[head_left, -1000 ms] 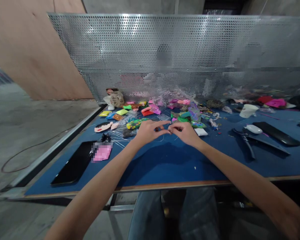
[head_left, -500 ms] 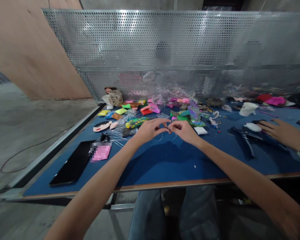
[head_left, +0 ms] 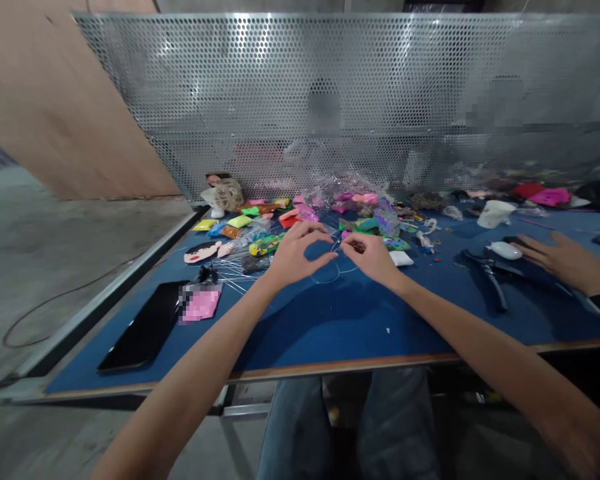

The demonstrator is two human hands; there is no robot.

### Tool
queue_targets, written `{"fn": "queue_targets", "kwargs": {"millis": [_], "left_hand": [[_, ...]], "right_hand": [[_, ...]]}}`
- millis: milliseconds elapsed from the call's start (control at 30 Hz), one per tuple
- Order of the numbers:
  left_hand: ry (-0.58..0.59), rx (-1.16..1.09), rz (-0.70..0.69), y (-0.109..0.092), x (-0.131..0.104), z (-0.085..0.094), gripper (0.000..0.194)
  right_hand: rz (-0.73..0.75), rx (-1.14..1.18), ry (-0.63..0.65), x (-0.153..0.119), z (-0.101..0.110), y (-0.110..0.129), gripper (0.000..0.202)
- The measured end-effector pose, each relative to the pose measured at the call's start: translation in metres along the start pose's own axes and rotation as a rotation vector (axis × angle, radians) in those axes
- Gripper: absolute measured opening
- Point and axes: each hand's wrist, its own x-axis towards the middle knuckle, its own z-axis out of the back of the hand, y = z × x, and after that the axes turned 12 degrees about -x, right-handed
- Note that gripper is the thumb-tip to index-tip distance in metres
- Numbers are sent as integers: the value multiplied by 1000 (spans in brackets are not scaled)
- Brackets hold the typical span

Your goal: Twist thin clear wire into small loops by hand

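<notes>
My right hand (head_left: 370, 259) is closed in a pinch above the blue table, gripping a thin whitish cord (head_left: 349, 271). The cord hangs below the fingertips in a loose loop. Facing it is my left hand (head_left: 300, 255), with thumb and fingers spread in a C shape around part of the cord; no firm hold on it shows. Behind my hands lie a yellow-green patterned clay piece (head_left: 264, 245), a dark packet (head_left: 255, 264) and a white packet (head_left: 401, 258). Whether anything small sits inside the right pinch is hidden.
A black phone (head_left: 143, 327) and a pink packet (head_left: 203, 305) lie left. Colourful clay packets line the perforated metal screen (head_left: 280, 80). To the right are dark-handled pliers (head_left: 493, 280), a white cup (head_left: 495, 214) and another person's hand (head_left: 563, 260) with a wristband near a white oval object (head_left: 504, 251).
My left hand has opened and drawn slightly away from the right fingertips. More of the cord loop now shows between and below my hands. The right hand stays pinched.
</notes>
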Motion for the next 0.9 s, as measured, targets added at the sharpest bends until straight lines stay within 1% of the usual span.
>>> {"fn": "queue_targets", "kwargs": {"millis": [67, 100, 200, 267, 367, 467, 533, 633, 733, 833, 900], "left_hand": [[-18, 3, 40, -1, 2, -1, 28], [-6, -18, 80, -1, 3, -3, 29], [88, -160, 234, -5, 5, -5, 33], [124, -280, 329, -9, 7, -5, 37], [103, -470, 412, -15, 8, -3, 41], [92, -652, 451, -19, 7, 0, 41], [104, -730, 447, -20, 5, 0, 40], [156, -736, 412, -21, 4, 0, 42], [240, -695, 412, -21, 3, 1, 47], [316, -735, 482, -18, 4, 2, 50], [338, -773, 552, -16, 4, 2, 49]], "right_hand": [[47, -111, -56, 1, 2, -2, 15], [82, -169, -78, 2, 3, -2, 14], [176, -314, -108, 3, 6, 1, 12], [211, -356, -104, 2, 7, 5, 12], [196, -302, -102, 1, 5, 10, 12], [106, -173, -93, 2, 2, 10, 16], [48, -111, -97, 4, 2, 7, 18], [-5, -68, -140, 6, 3, 1, 21], [-14, -62, -175, 6, 5, 0, 22], [19, -79, -188, 2, 5, 6, 20], [49, -93, -196, -1, 4, 11, 18]]}}
